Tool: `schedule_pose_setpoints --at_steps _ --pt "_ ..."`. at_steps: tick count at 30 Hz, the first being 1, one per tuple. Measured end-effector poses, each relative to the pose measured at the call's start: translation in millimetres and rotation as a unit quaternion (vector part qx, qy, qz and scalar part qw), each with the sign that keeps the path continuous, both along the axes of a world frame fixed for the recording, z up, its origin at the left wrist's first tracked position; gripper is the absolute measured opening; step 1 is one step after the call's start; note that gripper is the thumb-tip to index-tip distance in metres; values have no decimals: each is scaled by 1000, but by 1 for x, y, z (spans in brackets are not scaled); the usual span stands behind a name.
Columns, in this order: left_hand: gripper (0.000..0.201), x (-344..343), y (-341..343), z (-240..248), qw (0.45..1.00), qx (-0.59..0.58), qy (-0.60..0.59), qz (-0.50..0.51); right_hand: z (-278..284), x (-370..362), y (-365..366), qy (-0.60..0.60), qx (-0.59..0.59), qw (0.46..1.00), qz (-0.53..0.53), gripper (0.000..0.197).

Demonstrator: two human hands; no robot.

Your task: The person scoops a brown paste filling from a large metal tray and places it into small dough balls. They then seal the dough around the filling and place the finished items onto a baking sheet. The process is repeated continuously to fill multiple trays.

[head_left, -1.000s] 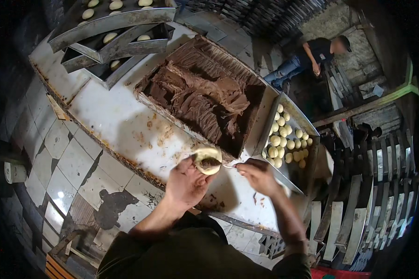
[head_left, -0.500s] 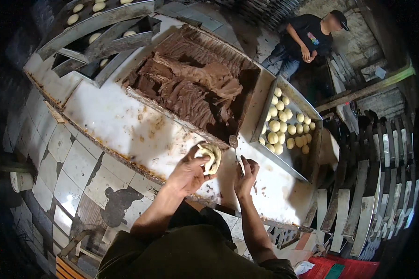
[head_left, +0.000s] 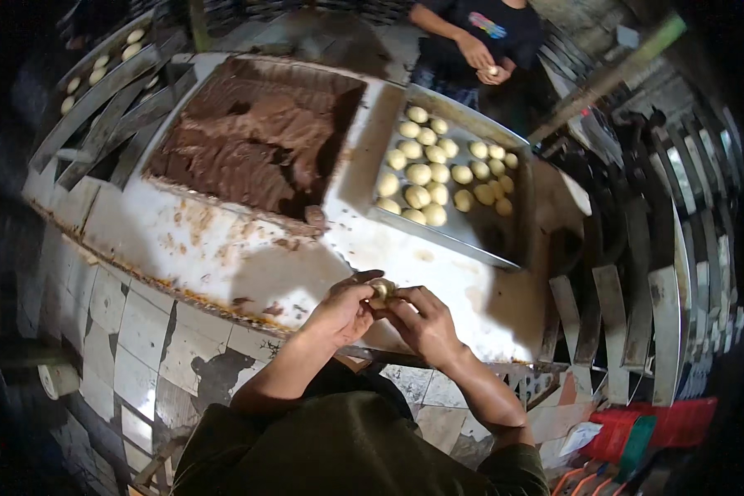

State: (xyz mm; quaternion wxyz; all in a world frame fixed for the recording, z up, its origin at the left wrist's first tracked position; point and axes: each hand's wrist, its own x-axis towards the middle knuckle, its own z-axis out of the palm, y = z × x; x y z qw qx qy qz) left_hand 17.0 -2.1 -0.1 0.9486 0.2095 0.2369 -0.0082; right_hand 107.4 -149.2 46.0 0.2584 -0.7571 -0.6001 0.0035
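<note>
Over the near edge of the white table, both my hands meet around a small piece of pale dough (head_left: 381, 289). The fingers of my left hand (head_left: 339, 312) curl round its left side. From the right, my right hand (head_left: 426, 325) pinches it with thumb and fingertips. Fingers cover much of the dough, so its full shape is hidden. Beyond my hands to the left lies a wide tray (head_left: 345, 132) of thick brown chocolate-like filling (head_left: 260, 136). A brown lump (head_left: 314, 217) sits at its near right corner.
A metal tray (head_left: 471, 250) of several pale dough balls (head_left: 418, 174) stands on the table (head_left: 405, 248) at the right. Stacked metal trays (head_left: 99, 132) fill the far left; more trays (head_left: 612, 306) stand at the right. Across the table a person (head_left: 479, 50) holds a small pale piece.
My right hand no longer shows the thin light tool and has come to the dough. The open, hollowed dough is now closed up smaller between both hands. The view has turned rightward.
</note>
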Motion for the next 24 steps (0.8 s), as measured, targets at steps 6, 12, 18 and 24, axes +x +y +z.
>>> schedule_pose_setpoints --at_steps 6,12,18,24 --pt "25 56 -89 19 898 340 -144 -237 36 51 -110 443 -10 894 -67 17" --pt "22 115 -201 11 976 185 -99 54 -36 31 -165 86 167 951 -248 30" --pt "33 132 -204 -71 409 894 -168 -79 -129 54 -218 243 145 864 -417 26" --pt "22 198 -128 -9 661 718 -218 -16 -133 84 -131 142 195 888 -391 24"
